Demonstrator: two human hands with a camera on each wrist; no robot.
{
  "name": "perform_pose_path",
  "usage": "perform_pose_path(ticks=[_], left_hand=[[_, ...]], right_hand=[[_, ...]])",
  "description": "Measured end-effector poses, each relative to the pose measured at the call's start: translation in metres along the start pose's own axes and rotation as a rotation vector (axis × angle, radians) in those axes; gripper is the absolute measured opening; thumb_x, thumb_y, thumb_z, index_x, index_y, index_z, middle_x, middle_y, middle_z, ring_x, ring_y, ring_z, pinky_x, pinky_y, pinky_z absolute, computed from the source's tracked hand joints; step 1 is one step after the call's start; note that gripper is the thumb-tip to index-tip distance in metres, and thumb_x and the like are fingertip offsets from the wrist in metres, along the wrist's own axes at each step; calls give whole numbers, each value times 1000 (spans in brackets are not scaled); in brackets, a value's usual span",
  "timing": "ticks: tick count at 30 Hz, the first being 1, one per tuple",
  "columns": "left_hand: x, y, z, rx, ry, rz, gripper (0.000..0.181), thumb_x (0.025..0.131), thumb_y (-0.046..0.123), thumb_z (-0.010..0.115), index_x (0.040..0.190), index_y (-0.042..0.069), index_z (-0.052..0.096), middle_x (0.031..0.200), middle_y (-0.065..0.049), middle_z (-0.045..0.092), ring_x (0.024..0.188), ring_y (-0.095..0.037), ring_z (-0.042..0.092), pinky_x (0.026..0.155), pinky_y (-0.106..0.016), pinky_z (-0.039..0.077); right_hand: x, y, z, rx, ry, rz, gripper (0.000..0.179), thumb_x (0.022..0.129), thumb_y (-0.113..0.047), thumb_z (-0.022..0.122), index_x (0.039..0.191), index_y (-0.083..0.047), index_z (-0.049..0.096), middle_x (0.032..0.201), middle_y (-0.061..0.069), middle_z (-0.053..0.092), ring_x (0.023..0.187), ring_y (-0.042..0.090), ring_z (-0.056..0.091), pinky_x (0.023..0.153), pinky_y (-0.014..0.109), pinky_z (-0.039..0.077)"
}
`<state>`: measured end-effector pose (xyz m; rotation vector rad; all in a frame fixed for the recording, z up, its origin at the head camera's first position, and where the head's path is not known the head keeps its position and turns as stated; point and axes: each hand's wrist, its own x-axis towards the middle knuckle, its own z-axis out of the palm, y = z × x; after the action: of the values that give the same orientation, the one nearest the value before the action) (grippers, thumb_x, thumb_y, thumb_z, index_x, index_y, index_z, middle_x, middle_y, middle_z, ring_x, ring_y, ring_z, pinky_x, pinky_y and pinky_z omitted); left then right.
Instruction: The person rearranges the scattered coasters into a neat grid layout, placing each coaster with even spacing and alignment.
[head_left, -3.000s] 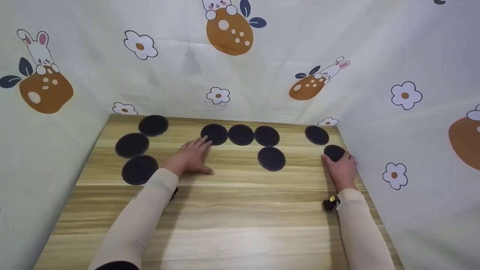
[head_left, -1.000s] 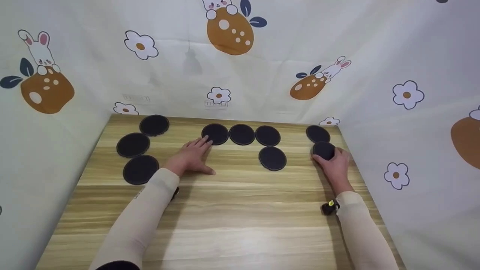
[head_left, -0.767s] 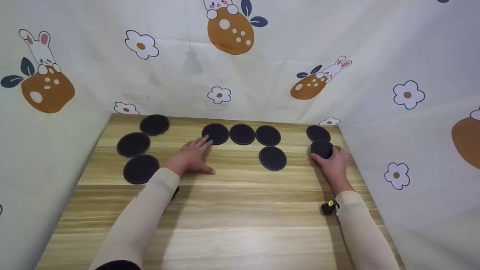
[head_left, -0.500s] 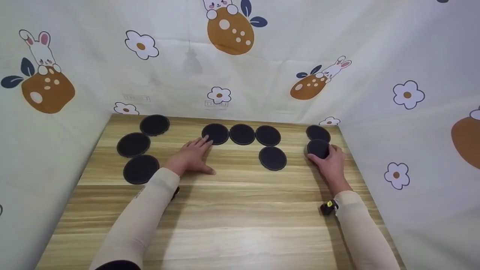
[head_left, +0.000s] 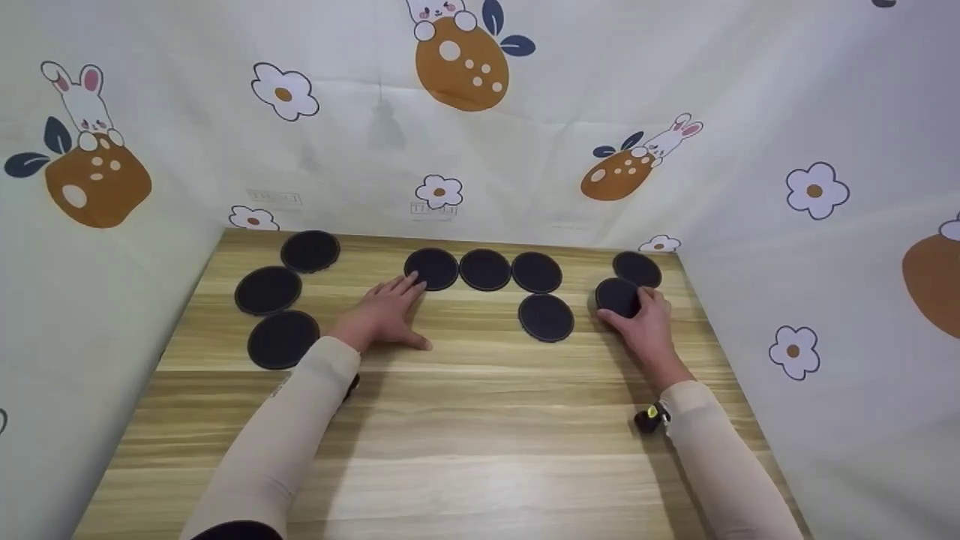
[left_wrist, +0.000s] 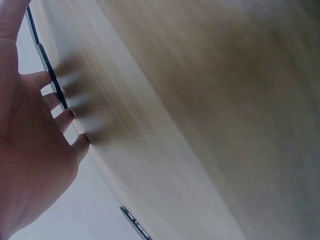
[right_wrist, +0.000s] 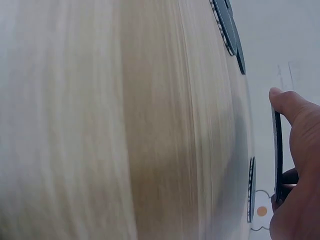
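My right hand grips a round black coaster by its edges, thumb on one side and fingers on the other. In the right wrist view this coaster is raised off the table. Just behind it lies another black coaster, partly covered in the head view. My left hand rests with spread fingers on the table, its fingertips on the near edge of a black coaster. That one begins a row with a middle coaster and a right coaster; a further coaster touches the row's right end from the front.
At the table's left are three more coasters: a back one, a middle one and a front one beside my left sleeve. The wooden table is bounded by a patterned cloth behind and on both sides.
My right hand has lifted the coaster from near the table's right edge and carried it leftward, in front of the back right coaster. The left hand stays where it was.
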<state>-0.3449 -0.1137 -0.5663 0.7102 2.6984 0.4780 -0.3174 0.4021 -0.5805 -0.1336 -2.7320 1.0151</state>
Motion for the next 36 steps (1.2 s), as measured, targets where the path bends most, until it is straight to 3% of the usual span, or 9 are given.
perform_pose_path(ticks=[25,36], left_hand=[[1,1,0,3,-2,-6,129,84,68,88,176,5,24,184,-21,12,168,-46,12,132,-69,16],[4,-6,3,-26,-3,-5,134,80,75,86,176,7,24,184,-19,10,168,-45,10,131,-70,14]], right_hand=[[-14,-50,30,48,-94,-114,106,87,-38,97,158,18,43,161,32,43,154,45,35,130,53,30],[-18,-74,43,66,-140,-155,107,86,-39,98,160,15,44,163,30,42,153,43,36,129,52,32]])
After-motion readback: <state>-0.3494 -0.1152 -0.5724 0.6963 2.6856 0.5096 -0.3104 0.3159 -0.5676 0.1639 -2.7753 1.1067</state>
